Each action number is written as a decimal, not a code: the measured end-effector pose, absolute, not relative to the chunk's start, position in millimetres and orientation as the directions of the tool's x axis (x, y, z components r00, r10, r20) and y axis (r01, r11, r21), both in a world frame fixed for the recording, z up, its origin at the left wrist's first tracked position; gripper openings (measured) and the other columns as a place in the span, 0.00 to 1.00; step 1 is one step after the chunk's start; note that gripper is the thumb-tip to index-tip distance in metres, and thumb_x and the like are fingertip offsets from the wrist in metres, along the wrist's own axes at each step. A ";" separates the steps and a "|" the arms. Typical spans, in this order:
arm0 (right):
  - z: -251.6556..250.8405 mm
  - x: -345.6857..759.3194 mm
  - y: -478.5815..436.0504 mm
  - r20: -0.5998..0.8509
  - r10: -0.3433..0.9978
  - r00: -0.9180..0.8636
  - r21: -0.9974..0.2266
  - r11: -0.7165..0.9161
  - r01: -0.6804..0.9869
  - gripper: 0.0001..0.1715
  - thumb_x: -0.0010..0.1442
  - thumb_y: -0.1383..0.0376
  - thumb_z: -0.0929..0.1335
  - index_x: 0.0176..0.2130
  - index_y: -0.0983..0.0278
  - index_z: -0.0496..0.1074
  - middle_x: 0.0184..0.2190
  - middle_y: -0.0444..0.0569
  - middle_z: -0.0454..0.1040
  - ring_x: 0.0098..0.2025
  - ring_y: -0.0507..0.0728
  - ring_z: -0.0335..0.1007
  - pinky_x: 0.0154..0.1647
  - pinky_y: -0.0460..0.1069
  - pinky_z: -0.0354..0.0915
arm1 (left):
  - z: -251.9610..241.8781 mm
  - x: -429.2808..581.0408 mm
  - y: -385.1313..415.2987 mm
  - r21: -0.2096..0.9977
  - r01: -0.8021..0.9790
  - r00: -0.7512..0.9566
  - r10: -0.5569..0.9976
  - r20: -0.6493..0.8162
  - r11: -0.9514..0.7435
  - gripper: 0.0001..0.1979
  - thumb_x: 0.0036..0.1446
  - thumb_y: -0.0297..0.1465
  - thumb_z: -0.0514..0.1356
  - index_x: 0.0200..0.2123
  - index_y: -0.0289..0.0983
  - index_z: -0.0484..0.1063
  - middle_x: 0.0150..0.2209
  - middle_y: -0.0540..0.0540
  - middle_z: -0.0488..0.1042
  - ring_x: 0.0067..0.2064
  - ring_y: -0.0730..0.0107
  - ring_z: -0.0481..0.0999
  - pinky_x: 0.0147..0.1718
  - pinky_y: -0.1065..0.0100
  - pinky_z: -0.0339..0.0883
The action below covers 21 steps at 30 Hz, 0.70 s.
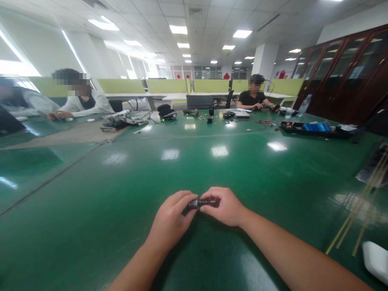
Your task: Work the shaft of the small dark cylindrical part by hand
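Note:
Low in the middle of the head view, my two hands meet over the green tabletop (194,169). Between them is a small dark cylindrical part with a thin metal shaft (198,203); its exact kind is too small to make out. My left hand (172,216) is closed around the thick dark end. The fingers of my right hand (226,206) are closed about the thinner shaft end, thumb below and index finger above. The shaft's tip points right, into the hollow of my right hand. My fingers hide some of the part.
Thin yellowish sticks (359,212) and a white rounded object (376,260) lie at the right. Farther back are a black tray with a blue item (317,127), a heap of electronics (121,120) and a black pouch (166,112). Several people sit around the table.

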State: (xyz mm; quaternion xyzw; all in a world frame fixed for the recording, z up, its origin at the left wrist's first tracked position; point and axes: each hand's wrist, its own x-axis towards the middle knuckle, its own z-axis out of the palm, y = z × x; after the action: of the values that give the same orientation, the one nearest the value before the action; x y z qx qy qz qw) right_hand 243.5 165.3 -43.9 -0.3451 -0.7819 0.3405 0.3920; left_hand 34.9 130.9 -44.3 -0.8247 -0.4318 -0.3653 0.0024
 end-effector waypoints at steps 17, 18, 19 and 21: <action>-44.6 245.3 166.8 0.364 0.804 -0.471 -0.790 0.534 0.301 0.06 0.55 0.65 0.73 0.36 0.64 0.81 0.30 0.47 0.77 0.31 0.53 0.71 0.33 0.47 0.63 | -43.4 37.2 130.1 0.333 0.699 0.351 0.709 0.612 -0.633 0.09 0.61 0.28 0.61 0.45 0.41 0.73 0.44 0.47 0.74 0.45 0.67 0.75 0.45 0.67 0.70; -44.3 245.3 166.7 0.361 0.805 -0.471 -0.791 0.532 0.303 0.06 0.55 0.65 0.73 0.36 0.64 0.81 0.30 0.47 0.77 0.31 0.53 0.71 0.33 0.47 0.63 | -43.7 37.0 130.1 0.334 0.700 0.348 0.710 0.613 -0.631 0.09 0.61 0.28 0.61 0.45 0.41 0.73 0.44 0.47 0.74 0.45 0.67 0.75 0.45 0.67 0.70; -44.1 245.4 166.7 0.358 0.806 -0.470 -0.791 0.530 0.306 0.07 0.55 0.65 0.73 0.36 0.65 0.81 0.30 0.47 0.77 0.31 0.53 0.71 0.33 0.47 0.63 | -43.9 36.7 130.2 0.334 0.703 0.344 0.711 0.613 -0.628 0.09 0.61 0.28 0.61 0.45 0.41 0.73 0.44 0.47 0.74 0.45 0.67 0.75 0.45 0.67 0.70; -44.1 245.5 166.7 0.355 0.809 -0.469 -0.791 0.527 0.310 0.07 0.55 0.65 0.73 0.36 0.65 0.81 0.29 0.47 0.77 0.31 0.53 0.71 0.32 0.47 0.63 | -44.2 36.2 130.4 0.335 0.706 0.342 0.714 0.611 -0.625 0.09 0.61 0.28 0.61 0.45 0.41 0.73 0.44 0.47 0.74 0.45 0.67 0.75 0.45 0.67 0.70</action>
State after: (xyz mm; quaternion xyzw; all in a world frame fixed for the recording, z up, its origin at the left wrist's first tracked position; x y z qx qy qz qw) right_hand 245.5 166.7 -44.1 -0.3543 -0.7895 0.3331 0.3743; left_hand 36.2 130.4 -44.2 -0.8191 -0.4331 -0.3761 -0.0054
